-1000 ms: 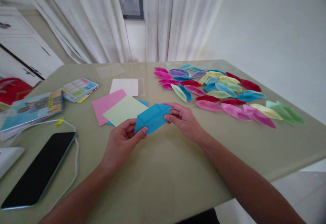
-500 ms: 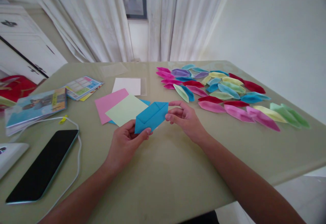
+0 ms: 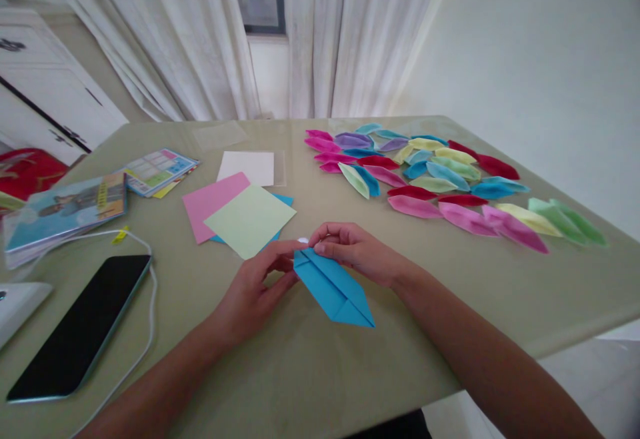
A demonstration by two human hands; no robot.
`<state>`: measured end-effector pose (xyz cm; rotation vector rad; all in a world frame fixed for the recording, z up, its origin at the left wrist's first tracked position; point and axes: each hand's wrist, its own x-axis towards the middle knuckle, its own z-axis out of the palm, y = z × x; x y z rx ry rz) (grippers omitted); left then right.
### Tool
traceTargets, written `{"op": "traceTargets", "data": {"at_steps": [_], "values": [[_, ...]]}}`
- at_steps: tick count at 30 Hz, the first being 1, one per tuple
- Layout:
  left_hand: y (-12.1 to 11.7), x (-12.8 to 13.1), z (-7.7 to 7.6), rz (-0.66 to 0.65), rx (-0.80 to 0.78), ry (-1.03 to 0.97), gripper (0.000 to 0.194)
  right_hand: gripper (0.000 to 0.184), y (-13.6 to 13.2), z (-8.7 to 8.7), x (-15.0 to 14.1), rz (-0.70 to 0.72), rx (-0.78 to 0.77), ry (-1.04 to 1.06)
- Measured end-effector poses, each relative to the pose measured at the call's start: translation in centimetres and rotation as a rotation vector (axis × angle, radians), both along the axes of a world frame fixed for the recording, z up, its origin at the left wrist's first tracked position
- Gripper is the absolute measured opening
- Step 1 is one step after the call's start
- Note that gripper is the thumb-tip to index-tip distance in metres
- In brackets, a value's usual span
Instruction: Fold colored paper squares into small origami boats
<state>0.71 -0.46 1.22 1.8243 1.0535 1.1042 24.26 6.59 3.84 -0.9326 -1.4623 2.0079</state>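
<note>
A blue folded paper (image 3: 334, 290) slants down toward me, with crease lines and a small triangular flap at its lower end. My right hand (image 3: 363, 252) pinches its upper edge between thumb and fingers. At the upper left corner, my left hand (image 3: 260, 286) is closed on the paper, its index finger along the top and thumb by the left edge. Some fingertips are hidden behind the sheet. Just beyond my left hand lie a pale green square sheet (image 3: 250, 219), a pink sheet (image 3: 213, 202) and a blue sheet (image 3: 286, 200), overlapping.
Several colourful folded paper pieces (image 3: 415, 207) cover the right rear of the table (image 3: 300, 372). A white sheet (image 3: 246, 168) lies behind the squares. To the left are a phone (image 3: 83, 326), a white cable (image 3: 154, 306), a booklet (image 3: 70, 209) and printed cards (image 3: 161, 169).
The blue folded paper has turned and come nearer to me, its far end now pointing down and right. Both hands have shifted to its upper end.
</note>
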Motion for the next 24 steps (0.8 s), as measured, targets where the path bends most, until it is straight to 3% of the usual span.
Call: {"op": "traceTargets", "data": {"at_steps": [3, 12, 17, 24], "values": [[0.2, -0.1, 0.2, -0.026, 0.024, 0.037, 0.024, 0.033, 0.1, 0.0, 0.0, 0.028, 0.02, -0.022], [0.2, 0.1, 0.5, -0.013, 0.04, -0.004, 0.016, 0.032, 0.3, 0.2, 0.1, 0.024, 0.003, 0.025], [0.4, 0.1, 0.7, -0.016, 0.055, -0.001, 0.015, 0.035, 0.4, 0.2, 0.2, 0.029, 0.082, -0.046], [0.6, -0.2, 0.7, 0.145, 0.106, 0.018, 0.018, 0.03, 1.0, 1.3, 1.5, -0.084, 0.209, -0.035]]}}
